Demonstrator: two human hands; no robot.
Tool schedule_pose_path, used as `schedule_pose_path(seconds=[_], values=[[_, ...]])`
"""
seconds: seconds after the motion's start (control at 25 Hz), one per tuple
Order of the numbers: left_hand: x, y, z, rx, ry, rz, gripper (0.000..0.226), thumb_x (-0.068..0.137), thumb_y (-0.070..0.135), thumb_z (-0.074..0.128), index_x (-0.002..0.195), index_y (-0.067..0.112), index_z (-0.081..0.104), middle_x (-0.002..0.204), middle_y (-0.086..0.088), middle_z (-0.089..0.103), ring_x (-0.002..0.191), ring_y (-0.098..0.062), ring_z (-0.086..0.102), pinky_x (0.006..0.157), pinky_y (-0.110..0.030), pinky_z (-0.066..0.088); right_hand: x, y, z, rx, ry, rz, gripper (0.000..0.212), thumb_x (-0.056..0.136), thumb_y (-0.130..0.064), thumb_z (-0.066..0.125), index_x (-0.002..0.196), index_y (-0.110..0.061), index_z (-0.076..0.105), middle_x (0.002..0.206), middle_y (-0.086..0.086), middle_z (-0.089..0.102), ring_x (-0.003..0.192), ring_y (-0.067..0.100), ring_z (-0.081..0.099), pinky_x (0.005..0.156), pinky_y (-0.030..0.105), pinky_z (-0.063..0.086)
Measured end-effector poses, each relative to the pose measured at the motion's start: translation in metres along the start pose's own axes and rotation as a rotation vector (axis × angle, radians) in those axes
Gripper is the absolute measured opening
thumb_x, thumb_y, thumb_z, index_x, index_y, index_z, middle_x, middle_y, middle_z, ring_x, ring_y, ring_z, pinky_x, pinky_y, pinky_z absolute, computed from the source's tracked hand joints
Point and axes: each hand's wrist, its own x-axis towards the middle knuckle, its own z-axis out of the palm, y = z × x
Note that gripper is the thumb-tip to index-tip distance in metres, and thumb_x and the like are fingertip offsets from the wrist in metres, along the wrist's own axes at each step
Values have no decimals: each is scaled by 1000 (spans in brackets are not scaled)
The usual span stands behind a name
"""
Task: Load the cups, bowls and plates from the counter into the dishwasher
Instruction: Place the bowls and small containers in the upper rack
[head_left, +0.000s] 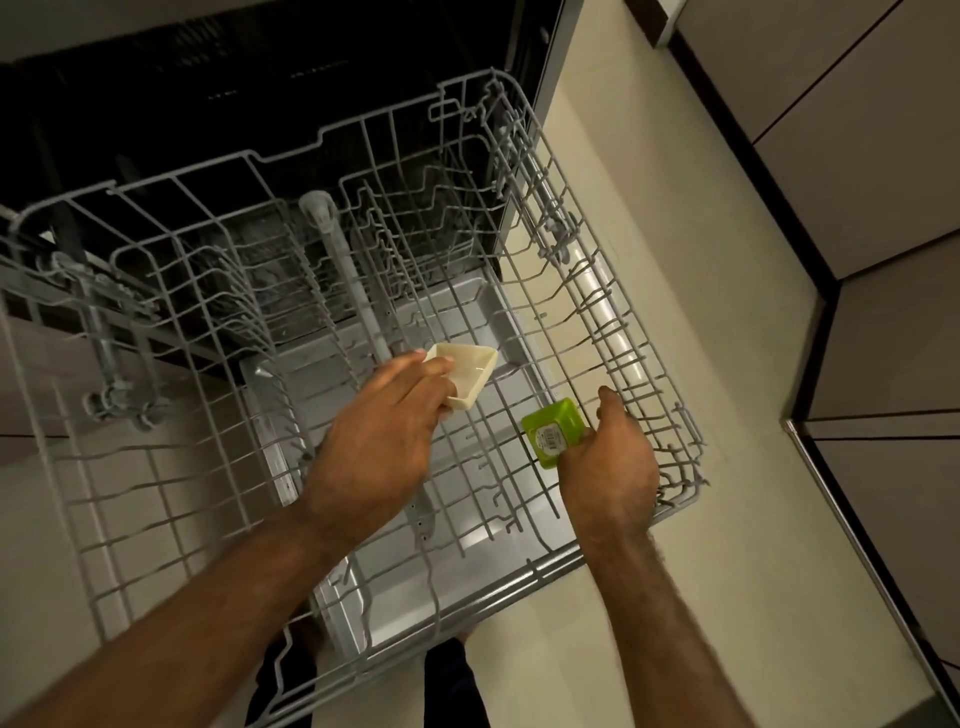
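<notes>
Gripped upside-down in right hand (608, 462), green bowl (551, 430) over rack (670, 499) right side; cream bowl (464, 376), tilted in left hand (379, 447), over centre.

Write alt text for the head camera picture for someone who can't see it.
Two bare hands hold small square dishes over a pulled-out, otherwise empty grey wire dishwasher rack: the left hand a cream dish, the right hand a green dish with a label on its base.
</notes>
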Motion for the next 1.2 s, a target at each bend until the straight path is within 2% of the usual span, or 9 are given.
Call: schedule_pose_path(seconds=[0.08, 0.24, 0.36, 0.44, 0.56, 0.68, 0.8, 0.96, 1.2], values=[[2, -4, 2, -55, -33, 7, 23, 96, 11, 57, 118, 14, 64, 135, -3, 64, 136, -23, 51, 103, -43, 54, -1, 5, -2, -13, 52, -117, 64, 88, -11, 69, 147, -21, 46, 133, 4, 64, 116, 24, 64, 93, 44, 57], [6, -10, 4, -165, -189, 29, 23, 100, 11, 57, 122, 18, 59, 131, 2, 62, 125, -11, 55, 97, -16, 50, -1, 4, -14, 116, -49, -701, 52, 94, -7, 63, 144, -17, 52, 143, 0, 57, 136, 13, 48, 114, 26, 38], [12, -6, 3, -223, -298, 9, 22, 103, 20, 53, 126, 22, 55, 117, 6, 62, 104, -8, 61, 83, -32, 57, -1, -7, -15, 209, -172, -859, 52, 90, -7, 70, 139, -17, 56, 138, -5, 61, 131, 1, 48, 110, 16, 36], [16, -5, 4, -263, -299, -4, 22, 103, 23, 52, 125, 23, 53, 114, 8, 60, 100, -7, 61, 81, -38, 57, 4, -12, -16, 274, -212, -804, 53, 90, -9, 72, 139, -20, 56, 129, -8, 66, 120, -3, 53, 103, 12, 39], [19, -7, 5, -338, -218, -117, 41, 102, 34, 57, 140, 33, 45, 132, 6, 57, 115, -6, 59, 93, -41, 57, 13, -15, -18, 511, -375, -573, 56, 90, -10, 73, 140, -30, 55, 108, -10, 72, 104, 6, 66, 95, 29, 53], [20, -10, 1, -408, -84, -232, 63, 98, 47, 59, 153, 46, 27, 151, 2, 45, 129, -9, 53, 103, -41, 52, 19, -23, -16, 726, -397, -349, 62, 90, -3, 70, 143, -28, 49, 92, 2, 73, 90, 19, 70, 91, 46, 56], [18, -13, -5, -376, -16, -269, 69, 96, 49, 61, 155, 42, 28, 151, 1, 44, 126, -8, 53, 101, -34, 51, 27, -32, -9, 771, -405, -180, 70, 91, 2, 67, 148, -30, 42, 86, -4, 73, 87, 16, 71, 91, 46, 58], [12, -21, -7, -357, -2, -278, 72, 93, 52, 63, 156, 39, 30, 150, 3, 44, 123, -7, 54, 97, -30, 51, 35, -43, 8, 647, -397, -71, 72, 91, -5, 70, 148, -36, 39, 99, -7, 70, 102, 14, 69, 85, 46, 61], [6, -30, -9, -368, 5, -257, 76, 90, 60, 62, 156, 40, 30, 149, 10, 39, 124, -4, 53, 97, -26, 53, 34, -47, 11, 329, -96, -134, 59, 96, -16, 64, 145, -36, 38, 123, -7, 66, 103, 13, 64, 80, 41, 62]])
